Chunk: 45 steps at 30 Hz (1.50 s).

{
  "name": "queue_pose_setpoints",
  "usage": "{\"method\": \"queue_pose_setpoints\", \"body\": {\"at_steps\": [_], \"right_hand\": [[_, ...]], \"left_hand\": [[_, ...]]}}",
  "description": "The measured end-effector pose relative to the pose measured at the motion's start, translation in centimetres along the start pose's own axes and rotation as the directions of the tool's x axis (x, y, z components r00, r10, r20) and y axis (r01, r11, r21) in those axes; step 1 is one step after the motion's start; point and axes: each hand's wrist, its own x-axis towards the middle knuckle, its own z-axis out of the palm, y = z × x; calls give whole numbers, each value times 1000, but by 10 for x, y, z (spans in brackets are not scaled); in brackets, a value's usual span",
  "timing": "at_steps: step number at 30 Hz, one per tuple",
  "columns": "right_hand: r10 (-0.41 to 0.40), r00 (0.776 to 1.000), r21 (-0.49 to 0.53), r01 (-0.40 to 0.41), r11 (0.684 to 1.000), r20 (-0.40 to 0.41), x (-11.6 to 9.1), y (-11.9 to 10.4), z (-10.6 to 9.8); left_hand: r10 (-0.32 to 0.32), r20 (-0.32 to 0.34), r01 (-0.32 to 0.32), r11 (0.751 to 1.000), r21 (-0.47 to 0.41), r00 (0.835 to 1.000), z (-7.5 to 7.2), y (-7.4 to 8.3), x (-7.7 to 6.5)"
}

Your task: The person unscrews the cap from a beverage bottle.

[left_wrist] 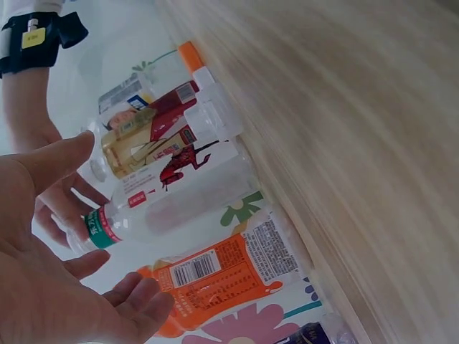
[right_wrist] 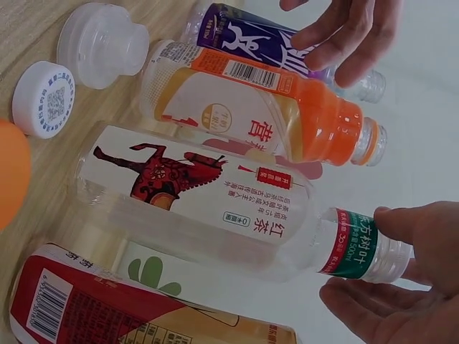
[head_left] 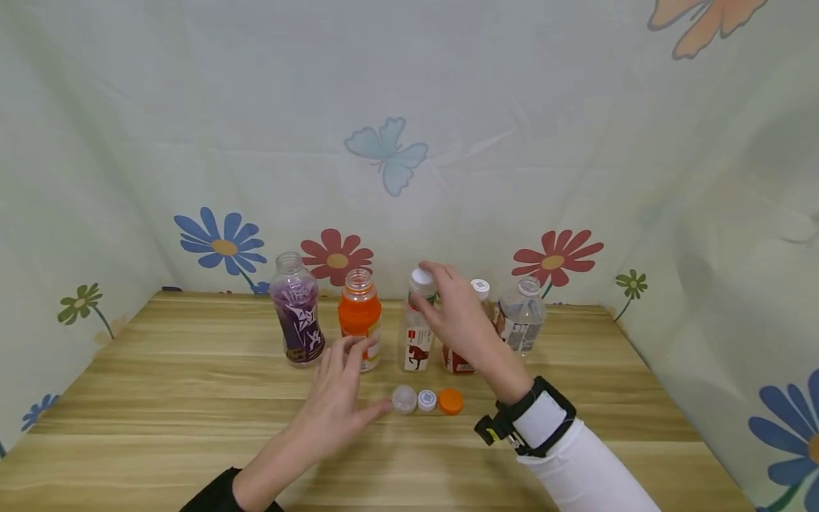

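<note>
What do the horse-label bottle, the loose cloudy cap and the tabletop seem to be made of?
Horse-label bottle: probably clear plastic, glossy; its unlabelled sides are see-through with highlights.
Cloudy cap: likely plastic, smooth; it looks milky and translucent.
Tabletop: wood or wood-look laminate, fairly smooth; streaky grain shows, but I can't tell which.

Soft, dim light leaves faint shadows on the table (head_left: 160,398); the left wrist view seems hazy.

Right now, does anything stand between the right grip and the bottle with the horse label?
Nothing visible does: the right grip is at the top of the horse-label bottle. The orange bottle and red-label bottle stand on either side, and three loose caps lie in front.
</note>
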Motion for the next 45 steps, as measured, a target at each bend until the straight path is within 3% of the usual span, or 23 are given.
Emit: {"method": "queue_pose_setpoints", "body": {"at_steps": [11, 21, 30, 37, 45], "right_hand": [[-24, 998, 38, 26, 999, -53, -6, -6, -8], [-33, 991, 169, 54, 984, -127, -21, -11, -26], [-22, 977, 266, 80, 961, -214, -38, -11, -35], [-7, 984, 319, 65, 946, -177, -46, -14, -39], [45, 993, 419, 3, 908, -105, -57, -17, -40]], "left_hand": [[-3, 18, 3, 1000, 13, 1000, -1, 2, -1], [-23, 75, 26, 999, -39, 997, -5, 5, 2], [-27, 81, 34, 997, -76, 996, -5, 6, 3], [-40, 91, 50, 992, -115, 995, -5, 5, 5], [-63, 120, 81, 985, -152, 991, -5, 2, 6]]}}
